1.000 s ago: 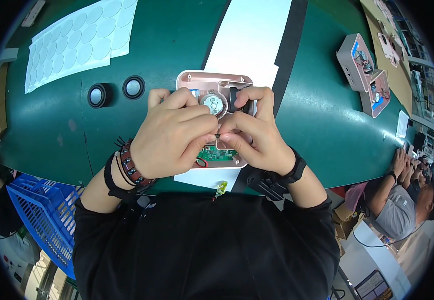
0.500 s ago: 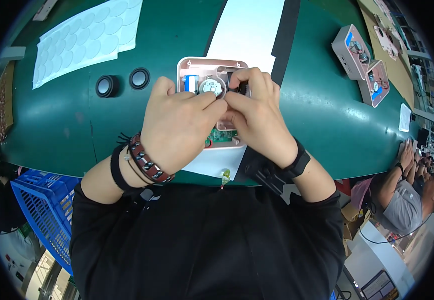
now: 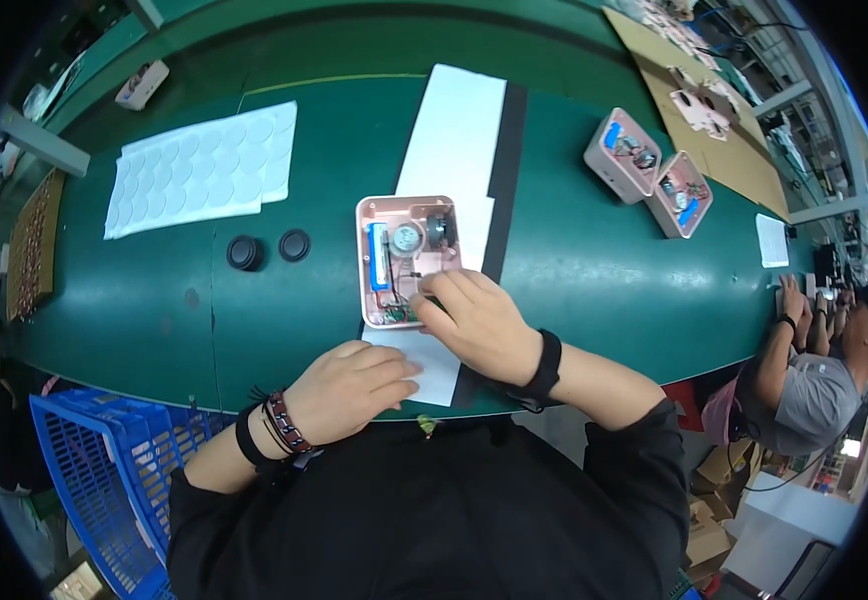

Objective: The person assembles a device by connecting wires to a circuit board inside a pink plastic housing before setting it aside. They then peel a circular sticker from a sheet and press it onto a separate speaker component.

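Observation:
A pink plastic housing (image 3: 362,262), open at the top, sits on the table in front of me. It holds a blue-and-white battery (image 3: 378,258), a round silver speaker-like part (image 3: 407,238), a black round part (image 3: 440,230), thin wires and a green circuit board at its near end. My right hand (image 3: 479,325) reaches over the housing's near right corner. Its thumb and index fingertips are close together by the wires; what they pinch is hidden. My left hand (image 3: 349,392) rests on white paper (image 3: 436,372) near the table edge, fingers loosely bent, nothing visible in it.
Two black round parts, one (image 3: 245,252) taller than the other (image 3: 294,245), stand left of the housing. Behind them lies a sheet of round white stickers (image 3: 204,170). Two more pink housings (image 3: 622,160) sit at the right. A blue crate (image 3: 104,440) stands lower left; people sit at the right.
My left hand has left the housing and moved down to the paper. My right hand has shifted to the near right corner, uncovering the parts inside. The view has tilted up.

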`<state>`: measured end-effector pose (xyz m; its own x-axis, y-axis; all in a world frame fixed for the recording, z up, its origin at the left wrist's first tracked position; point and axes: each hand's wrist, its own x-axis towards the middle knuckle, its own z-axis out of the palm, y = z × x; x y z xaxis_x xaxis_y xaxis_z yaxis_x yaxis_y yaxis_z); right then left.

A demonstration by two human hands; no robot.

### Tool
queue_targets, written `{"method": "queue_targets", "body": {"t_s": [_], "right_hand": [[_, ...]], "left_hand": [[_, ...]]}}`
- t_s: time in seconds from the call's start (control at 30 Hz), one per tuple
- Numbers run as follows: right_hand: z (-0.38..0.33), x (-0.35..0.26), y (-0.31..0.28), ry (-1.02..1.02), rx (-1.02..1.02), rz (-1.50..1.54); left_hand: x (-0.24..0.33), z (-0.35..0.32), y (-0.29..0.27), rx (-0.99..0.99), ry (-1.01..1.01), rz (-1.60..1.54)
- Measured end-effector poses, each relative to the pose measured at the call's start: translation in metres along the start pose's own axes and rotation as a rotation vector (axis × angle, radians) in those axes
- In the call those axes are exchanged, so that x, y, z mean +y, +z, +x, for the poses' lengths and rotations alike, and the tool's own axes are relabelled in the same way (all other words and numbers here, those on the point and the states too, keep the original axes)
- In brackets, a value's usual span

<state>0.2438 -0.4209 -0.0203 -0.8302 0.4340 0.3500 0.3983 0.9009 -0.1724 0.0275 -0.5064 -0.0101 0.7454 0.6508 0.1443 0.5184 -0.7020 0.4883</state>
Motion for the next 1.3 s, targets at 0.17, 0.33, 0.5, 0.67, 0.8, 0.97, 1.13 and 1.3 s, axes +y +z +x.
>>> {"method": "queue_targets", "body": {"t_s": [0.17, 0.33, 0.5, 0.67, 0.8, 0.97, 1.13, 1.3], "right_hand": [[0.035, 0.094, -0.011, 0.247, 0.222, -0.152], [0.009, 0.179, -0.027, 0.488, 0.24, -0.335], [-0.029, 0.198, -0.037, 0.432, 0.214, -0.553], [-0.074, 0.228, -0.054, 0.463, 0.151, -0.608], [-0.166, 0.281, -0.088, 0.632, -0.018, -0.587], [-0.198, 0.276, -0.13, 0.674, -0.084, -0.791], [-0.171, 0.243, -0.11, 0.94, 0.097, -0.845], [-0.088, 0.187, -0.088, 0.907, 0.41, -0.84]], "left_hand": [[0.002, 0.011, 0.006, -0.087, -0.02, 0.193], [0.004, 0.026, 0.011, -0.167, -0.006, 0.179], [-0.004, 0.039, 0.012, -0.213, -0.015, 0.127], [-0.006, 0.05, 0.003, -0.297, -0.029, 0.105], [-0.017, 0.057, -0.028, -0.275, 0.03, 0.064], [-0.131, 0.065, -0.129, 0.015, -0.418, 0.327], [-0.324, 0.054, -0.235, -0.015, -1.029, 0.943], [-0.45, -0.006, -0.256, 0.095, -1.216, 0.873]]}}
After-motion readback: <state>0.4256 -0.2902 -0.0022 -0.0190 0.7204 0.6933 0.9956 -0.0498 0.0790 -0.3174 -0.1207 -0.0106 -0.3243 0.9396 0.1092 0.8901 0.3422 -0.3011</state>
